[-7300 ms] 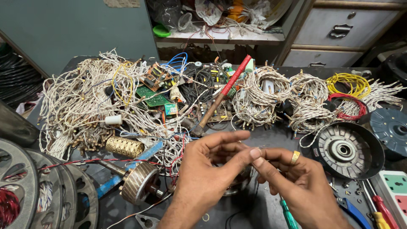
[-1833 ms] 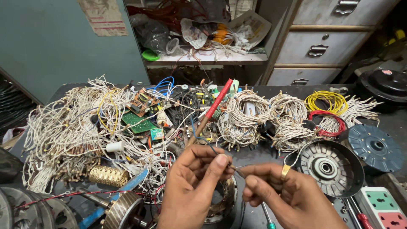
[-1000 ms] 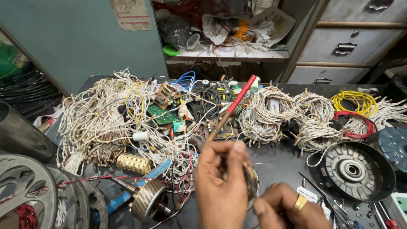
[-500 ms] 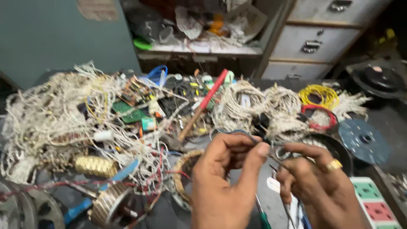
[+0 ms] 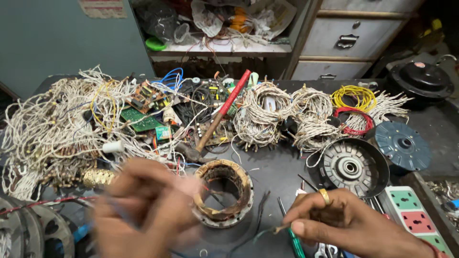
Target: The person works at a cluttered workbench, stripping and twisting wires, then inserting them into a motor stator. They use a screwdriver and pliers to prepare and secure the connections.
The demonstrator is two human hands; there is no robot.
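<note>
Your right hand point(image 5: 351, 224), at about five o'clock on the bench, is curling its fingers point(image 5: 311, 228) together, thumb and forefinger pinching a thin wire end point(image 5: 267, 231); a gold ring point(image 5: 324, 196) is showing on one finger. Your left hand point(image 5: 146, 210), at seven o'clock, is smearing into a blur, so you cannot tell how its fingers are set; it is lying just beside the wound stator ring point(image 5: 224, 191).

That stator ring is sitting between your two hands, near the bench's middle. A green-handled screwdriver point(image 5: 294, 241) is lying under your right hand. At four o'clock a power strip point(image 5: 415, 215) with green and red panels is lying along the edge.

Farther off, a ribbed motor housing point(image 5: 354, 167) is resting at three o'clock, a blue round cover point(image 5: 403, 145) beyond it. A red-handled tool point(image 5: 224, 110) is slanting across circuit boards point(image 5: 141, 119) at twelve o'clock, white wire tangles point(image 5: 48, 129) are crowding ten o'clock, and yellow wire coils point(image 5: 354, 97) are lying at one. A paper sign point(image 5: 104, 7) is hanging on the far wall at eleven.
</note>
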